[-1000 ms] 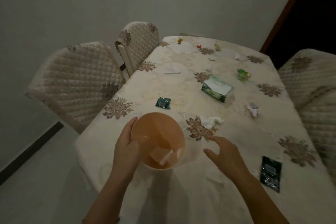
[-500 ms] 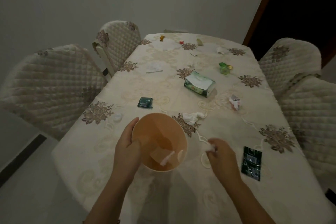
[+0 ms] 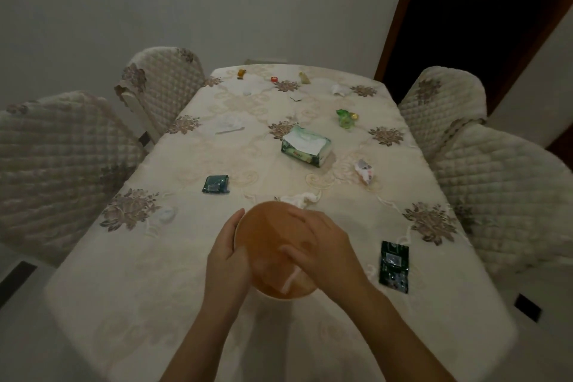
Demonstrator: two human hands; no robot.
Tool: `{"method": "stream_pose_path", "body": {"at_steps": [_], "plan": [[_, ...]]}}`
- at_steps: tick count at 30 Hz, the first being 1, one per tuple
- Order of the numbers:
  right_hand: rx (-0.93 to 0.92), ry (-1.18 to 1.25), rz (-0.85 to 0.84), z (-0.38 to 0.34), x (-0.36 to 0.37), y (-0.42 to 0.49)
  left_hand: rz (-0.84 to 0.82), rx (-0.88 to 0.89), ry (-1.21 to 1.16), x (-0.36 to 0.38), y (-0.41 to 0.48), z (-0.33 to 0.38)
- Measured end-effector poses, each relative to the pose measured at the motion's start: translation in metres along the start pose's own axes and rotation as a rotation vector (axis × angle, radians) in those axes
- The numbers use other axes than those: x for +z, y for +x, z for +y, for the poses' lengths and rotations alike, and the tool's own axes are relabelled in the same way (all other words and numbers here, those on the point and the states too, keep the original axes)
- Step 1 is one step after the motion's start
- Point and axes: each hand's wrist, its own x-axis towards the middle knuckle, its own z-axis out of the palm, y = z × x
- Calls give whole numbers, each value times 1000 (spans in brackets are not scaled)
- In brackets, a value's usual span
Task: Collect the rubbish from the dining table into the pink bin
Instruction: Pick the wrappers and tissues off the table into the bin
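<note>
The pink bin (image 3: 263,232) stands on the near part of the dining table (image 3: 130,282). My left hand (image 3: 226,260) grips its left rim. My right hand (image 3: 322,245) hovers palm down over the bin's mouth, fingers spread and blurred, with nothing visible in them. A white scrap (image 3: 290,281) lies inside the bin. Rubbish lies on the cloth: a dark green sachet (image 3: 393,267) right of the bin, a teal sachet (image 3: 215,184), a crumpled white tissue (image 3: 302,198) just behind the bin, a crumpled wrapper (image 3: 365,171), a green wrapper (image 3: 345,117) and a small white scrap (image 3: 166,214).
A green tissue pack (image 3: 305,148) sits mid-table, a flat white tissue (image 3: 229,124) to its left. Small orange (image 3: 241,73), red (image 3: 274,80) and yellowish (image 3: 304,77) bits lie at the far end. Quilted chairs (image 3: 62,164) (image 3: 508,195) flank both sides. A dark doorway (image 3: 480,9) is at the back right.
My right hand picked a small white scrap off the cloth right of the bin, then moved left over the bin's mouth. My left hand stayed on the rim.
</note>
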Motion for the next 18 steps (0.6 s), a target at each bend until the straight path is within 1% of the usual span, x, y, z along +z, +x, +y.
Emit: {"method": "stream_pose_path", "body": {"at_steps": [2,3,6,8,11,13,15,18], "plan": [[-5,-13,98,13,-16,-7,-5,-3,5,5,-1,2],[23,-16,139,21,-23,-10,-10,-7,9,7,-1,2],[162,-58,205,57,-42,-19,-26,-4,14,16,1,2],[263,-101,214,88,-52,-23,-17,4,18,24,3,1],[456,-155,107,136,-61,-30,4,7,35,42,5,4],[537,-159,7,168,-62,-33,15,10,42,54,6,6],[551,-161,-89,194,-62,-35,27,3,42,66,7,7],[496,-195,-272,222,-63,-31,69,-17,30,81,5,10]]}}
